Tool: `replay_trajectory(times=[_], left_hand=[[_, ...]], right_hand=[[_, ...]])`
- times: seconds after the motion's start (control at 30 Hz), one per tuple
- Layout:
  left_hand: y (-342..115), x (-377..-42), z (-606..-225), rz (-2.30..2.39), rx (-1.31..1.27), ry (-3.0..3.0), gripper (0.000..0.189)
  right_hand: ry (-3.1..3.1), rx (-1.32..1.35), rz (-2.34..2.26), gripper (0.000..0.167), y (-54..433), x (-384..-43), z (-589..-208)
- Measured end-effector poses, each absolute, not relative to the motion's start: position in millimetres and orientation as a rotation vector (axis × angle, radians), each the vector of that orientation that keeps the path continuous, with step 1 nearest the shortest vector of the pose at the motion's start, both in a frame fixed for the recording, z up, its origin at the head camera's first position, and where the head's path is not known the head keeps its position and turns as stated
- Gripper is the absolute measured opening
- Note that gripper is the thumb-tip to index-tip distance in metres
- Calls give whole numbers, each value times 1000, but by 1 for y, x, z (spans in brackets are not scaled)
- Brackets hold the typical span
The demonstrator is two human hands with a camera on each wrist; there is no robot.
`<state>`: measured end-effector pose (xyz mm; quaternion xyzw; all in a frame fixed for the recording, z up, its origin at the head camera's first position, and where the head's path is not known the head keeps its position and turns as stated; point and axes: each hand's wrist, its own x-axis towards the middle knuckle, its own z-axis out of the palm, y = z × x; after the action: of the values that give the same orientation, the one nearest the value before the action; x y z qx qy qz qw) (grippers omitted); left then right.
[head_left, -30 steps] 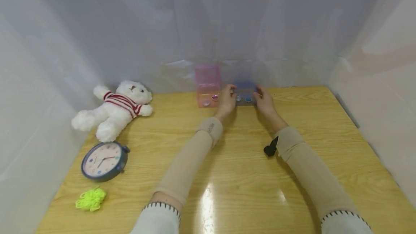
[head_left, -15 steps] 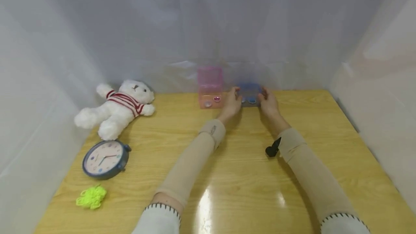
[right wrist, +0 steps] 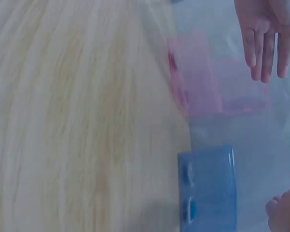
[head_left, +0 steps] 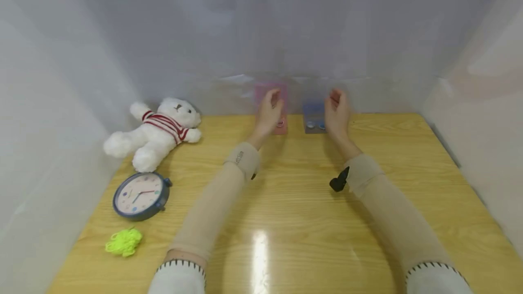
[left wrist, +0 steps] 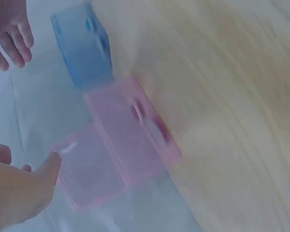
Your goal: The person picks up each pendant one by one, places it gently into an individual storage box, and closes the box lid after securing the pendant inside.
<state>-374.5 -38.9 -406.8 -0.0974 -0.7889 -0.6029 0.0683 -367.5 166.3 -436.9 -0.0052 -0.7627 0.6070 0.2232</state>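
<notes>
A clear pink box (left wrist: 130, 125) stands at the back edge of the table with its lid (left wrist: 89, 166) swung back. To its right is a clear blue box (right wrist: 208, 188), its lid down. My left hand (head_left: 268, 112) hovers in front of the pink box; in the right wrist view its fingers hang straight with nothing in them. At the blue box's right side my right hand (head_left: 338, 112) is raised, fingers relaxed and apart from the box in the left wrist view. Both boxes have oval gems on their fronts.
A white teddy bear (head_left: 157, 130) in a striped sweater lies at the back left. Nearer are a blue-rimmed alarm clock (head_left: 140, 195) and a bright yellow-green bundle of cord (head_left: 124, 242). A pale sheet (head_left: 245, 26) rises behind the table.
My left hand has left the blue box and moved left to the pink box. The right hand has let go of the blue box and lifted slightly beside it.
</notes>
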Motion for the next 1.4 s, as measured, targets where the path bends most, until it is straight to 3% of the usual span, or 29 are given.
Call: replay_trajectory(times=[0.23, 0.4, 0.67, 1.07, 1.4], left_hand=[[-72, -383, -406, -1831, -64, -2394, 55], [-91, -389, -415, -1820, 2, -2458, 60], [-101, -402, -425, -1966, 34, -2452, 63], [-103, -406, -424, -1996, -4, -2436, 66], [-99, -403, -430, -1906, 74, -2417, 55]], right_hand=[[-2274, 102, 1693, 49, 126, -376, -433], [-2441, 228, 1794, 62, 99, -382, -432], [-2564, 144, 1832, 78, 78, -392, -428], [-2528, 87, 1911, 76, 72, -395, -425], [-2458, 64, 1874, 63, 74, -390, -437]])
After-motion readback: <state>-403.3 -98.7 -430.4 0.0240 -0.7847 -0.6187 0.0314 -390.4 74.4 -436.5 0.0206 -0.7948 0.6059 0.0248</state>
